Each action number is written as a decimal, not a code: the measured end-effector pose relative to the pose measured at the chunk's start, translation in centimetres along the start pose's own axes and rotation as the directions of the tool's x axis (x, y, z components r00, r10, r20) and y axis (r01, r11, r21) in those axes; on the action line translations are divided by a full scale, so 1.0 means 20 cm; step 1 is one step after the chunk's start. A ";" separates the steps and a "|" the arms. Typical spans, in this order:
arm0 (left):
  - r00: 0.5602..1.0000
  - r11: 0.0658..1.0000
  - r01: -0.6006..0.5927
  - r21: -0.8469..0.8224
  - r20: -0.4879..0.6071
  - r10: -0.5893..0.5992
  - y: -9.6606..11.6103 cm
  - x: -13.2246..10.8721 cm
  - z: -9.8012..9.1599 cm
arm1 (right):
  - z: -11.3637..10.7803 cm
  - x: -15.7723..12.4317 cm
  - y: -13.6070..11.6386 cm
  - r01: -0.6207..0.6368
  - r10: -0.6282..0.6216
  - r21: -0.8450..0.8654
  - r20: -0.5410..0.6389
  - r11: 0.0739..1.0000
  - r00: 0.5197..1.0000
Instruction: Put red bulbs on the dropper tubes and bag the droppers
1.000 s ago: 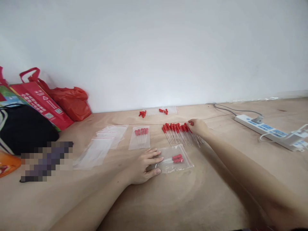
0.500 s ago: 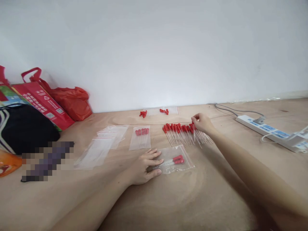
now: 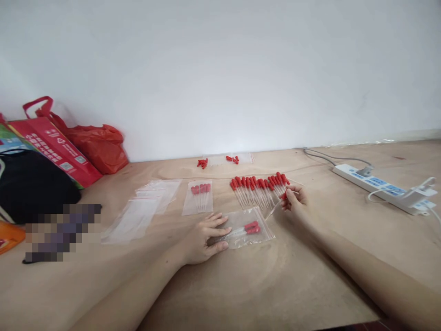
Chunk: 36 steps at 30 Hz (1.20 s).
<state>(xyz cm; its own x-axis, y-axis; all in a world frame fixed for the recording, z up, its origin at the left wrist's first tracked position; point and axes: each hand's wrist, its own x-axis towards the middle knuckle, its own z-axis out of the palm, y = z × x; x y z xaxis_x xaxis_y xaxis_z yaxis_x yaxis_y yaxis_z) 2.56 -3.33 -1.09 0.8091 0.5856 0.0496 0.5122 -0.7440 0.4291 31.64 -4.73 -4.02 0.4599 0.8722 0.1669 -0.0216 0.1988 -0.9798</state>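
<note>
My left hand [image 3: 206,235] lies flat with spread fingers on the left end of a clear zip bag [image 3: 250,228] that holds red-capped droppers. My right hand [image 3: 293,198] pinches one red-bulbed glass dropper [image 3: 275,205], its tip pointing down-left toward the bag's right edge. Just behind it a row of several red-bulbed droppers [image 3: 258,188] lies on the wooden table [image 3: 241,285]. Further left sits another small bag with droppers [image 3: 199,196].
Empty clear bags [image 3: 141,211] lie left of centre. Loose red caps [image 3: 203,162] and a bag [image 3: 234,159] rest by the wall. Red bags [image 3: 86,145] and a black bag [image 3: 31,184] crowd the left. A white power strip [image 3: 375,186] with cables lies right.
My right hand lifted one dropper from the right end of the row and drew it back toward the bag under my left hand. The left hand stayed put.
</note>
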 end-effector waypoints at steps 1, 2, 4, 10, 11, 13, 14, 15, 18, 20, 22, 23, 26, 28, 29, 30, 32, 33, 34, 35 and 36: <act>1.000 1.000 -0.002 -0.006 -0.006 0.002 0.00 0.00 0.00 | 0.01 0.00 0.01 -0.016 0.016 0.017 -0.005 1.000 1.000; 1.000 1.000 -0.004 -0.013 -0.013 0.004 -0.01 0.00 0.01 | 0.02 -0.01 0.01 -0.034 0.034 0.037 -0.002 0.999 0.999; 1.000 1.000 -0.012 -0.025 -0.025 0.011 -0.01 0.00 0.01 | 0.04 -0.03 0.01 -0.078 0.077 0.087 0.022 0.993 0.997; 1.000 1.000 -0.002 -0.026 -0.022 0.001 0.01 0.00 0.00 | 0.12 -0.15 -0.05 -0.271 0.235 0.176 0.198 0.947 0.952; 1.000 1.000 -0.001 -0.030 -0.023 0.000 0.01 0.00 0.00 | 0.12 -0.17 -0.06 -0.290 0.252 0.145 0.235 0.946 0.939; 1.000 0.999 -0.001 -0.041 -0.030 -0.001 0.02 0.00 -0.01 | 0.13 -0.19 -0.07 -0.302 0.274 0.050 0.300 0.952 0.914; 0.999 0.999 -0.001 -0.047 -0.033 -0.001 0.02 0.00 -0.01 | 0.14 -0.20 -0.08 -0.296 0.280 -0.001 0.328 0.955 0.902; 0.999 0.999 -0.002 -0.052 -0.036 0.000 0.02 0.00 -0.01 | 0.14 -0.20 -0.09 -0.286 0.284 -0.048 0.356 0.957 0.890; 0.999 0.998 -0.004 -0.055 -0.040 0.002 0.01 0.00 0.00 | 0.14 -0.19 -0.09 -0.251 0.291 -0.149 0.421 0.956 0.859; 0.999 0.999 -0.011 -0.051 -0.044 0.009 0.01 0.00 0.00 | 0.14 -0.19 -0.08 -0.229 0.296 -0.200 0.448 0.953 0.843; 0.999 0.999 -0.020 -0.045 -0.047 0.018 0.00 0.00 0.01 | 0.14 -0.19 -0.06 -0.186 0.282 -0.239 0.475 0.953 0.834; 0.998 0.999 -0.026 -0.041 -0.049 0.024 0.00 0.00 0.01 | 0.14 -0.19 -0.05 -0.149 0.263 -0.259 0.493 0.954 0.829; 0.999 0.999 -0.027 -0.027 -0.040 0.026 0.00 0.00 0.01 | 0.14 -0.20 -0.04 -0.040 0.220 -0.324 0.542 0.945 0.811; 1.000 1.000 -0.009 -0.013 -0.023 0.009 0.00 0.00 0.01 | 0.12 -0.17 -0.04 -0.011 0.225 -0.369 0.544 0.930 0.808; 1.000 1.000 -0.002 -0.006 -0.017 0.001 0.00 0.00 0.00 | 0.11 -0.14 -0.04 0.018 0.209 -0.392 0.527 0.920 0.824; 1.000 1.000 0.003 0.001 -0.013 -0.003 0.00 0.00 0.00 | 0.10 -0.10 -0.05 0.064 0.174 -0.422 0.503 0.904 0.847; 1.000 1.000 -0.001 0.016 -0.007 0.001 0.01 0.00 -0.01 | 0.09 0.01 -0.06 0.218 0.033 -0.523 0.429 0.824 0.903; 1.000 1.000 -0.007 0.027 0.000 0.007 0.01 0.00 -0.01 | 0.08 0.08 -0.07 0.269 -0.009 -0.600 0.400 0.754 0.917; 1.000 0.999 -0.013 0.040 0.012 0.013 0.01 -0.01 -0.01 | 0.08 0.15 -0.08 0.284 -0.035 -0.680 0.356 0.676 0.934; 1.000 0.998 -0.020 0.053 0.025 0.019 0.01 -0.01 -0.01 | 0.09 0.21 -0.09 0.277 -0.048 -0.765 0.308 0.581 0.950; 0.999 0.998 -0.026 0.064 0.038 0.024 0.01 -0.01 -0.01 | 0.11 0.27 -0.09 0.256 -0.046 -0.829 0.270 0.498 0.962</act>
<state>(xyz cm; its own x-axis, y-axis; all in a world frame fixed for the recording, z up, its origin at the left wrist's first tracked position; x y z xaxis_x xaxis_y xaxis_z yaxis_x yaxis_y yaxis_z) 2.48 -3.56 -0.72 0.8315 0.5550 0.0256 0.5081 -0.7783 0.3689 32.28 0.65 -1.13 0.2039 0.9502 0.2355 0.8427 -0.0479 -0.5362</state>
